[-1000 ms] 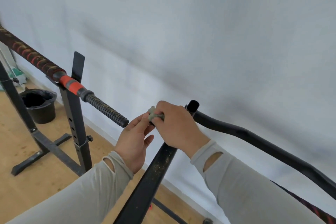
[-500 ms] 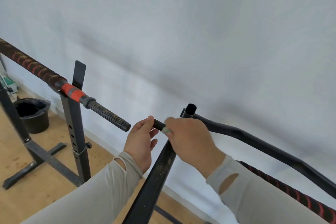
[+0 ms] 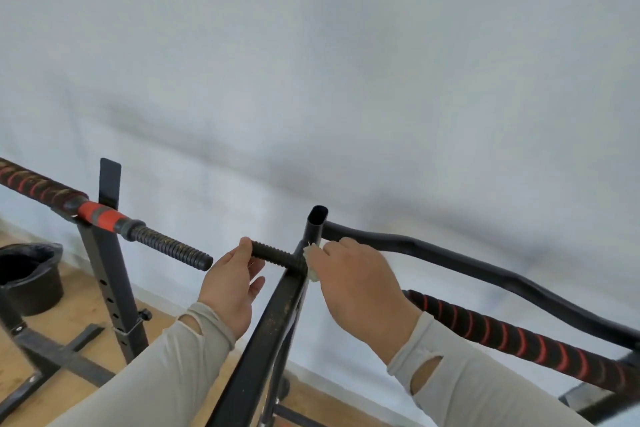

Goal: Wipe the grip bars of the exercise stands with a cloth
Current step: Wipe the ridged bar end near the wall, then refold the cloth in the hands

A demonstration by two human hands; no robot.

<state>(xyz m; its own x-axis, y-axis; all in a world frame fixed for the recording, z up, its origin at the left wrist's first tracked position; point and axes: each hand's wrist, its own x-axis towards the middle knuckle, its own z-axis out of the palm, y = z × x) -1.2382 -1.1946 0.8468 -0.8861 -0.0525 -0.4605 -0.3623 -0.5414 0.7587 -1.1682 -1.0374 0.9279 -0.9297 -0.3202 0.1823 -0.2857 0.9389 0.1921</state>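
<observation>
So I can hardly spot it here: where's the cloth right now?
In the head view, the cloth sits centre frame, bunched in the right hand, against the inner end of the short threaded bar the left hand holds.

The pale crumpled cloth point(image 3: 312, 265) is mostly hidden under the right hand point(image 3: 353, 279), only a small edge shows. The red-and-black wrapped bar point(image 3: 31, 184) and the black round bucket point(image 3: 26, 274) are cut by the left edge.

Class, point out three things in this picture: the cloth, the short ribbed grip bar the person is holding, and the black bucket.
cloth point(image 3: 312, 267), head view: pale wad beside the right fingers.
short ribbed grip bar point(image 3: 277, 255), head view: mid-length, bare ribbing.
black bucket point(image 3: 33, 284), head view: outer wall.
</observation>
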